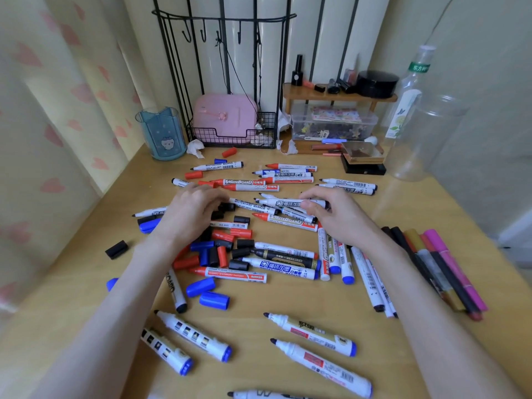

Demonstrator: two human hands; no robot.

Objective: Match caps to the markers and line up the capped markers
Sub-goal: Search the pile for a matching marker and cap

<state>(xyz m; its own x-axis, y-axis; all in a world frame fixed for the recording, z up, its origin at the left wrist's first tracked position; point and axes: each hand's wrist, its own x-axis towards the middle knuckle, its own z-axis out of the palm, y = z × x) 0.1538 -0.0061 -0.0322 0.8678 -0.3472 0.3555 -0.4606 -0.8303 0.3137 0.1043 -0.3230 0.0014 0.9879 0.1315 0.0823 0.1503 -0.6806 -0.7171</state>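
Observation:
Several uncapped whiteboard markers and loose red, blue and black caps lie scattered over the wooden table (288,300). My right hand (331,217) grips a white marker with a black tip (283,202), lifted a little over the pile. My left hand (190,214) reaches into the pile, its fingertips on a black cap (227,207). A cluster of loose caps (218,251) sits between my forearms. Slim capped markers (443,269), black, gold and pink, lie side by side at the right.
At the back stand a blue pen cup (162,133), a wire rack with a pink case (224,122), a small wooden shelf (339,96), a clear storage box (334,122) and an empty plastic bottle (414,116). A black box (364,165) sits near the bottle.

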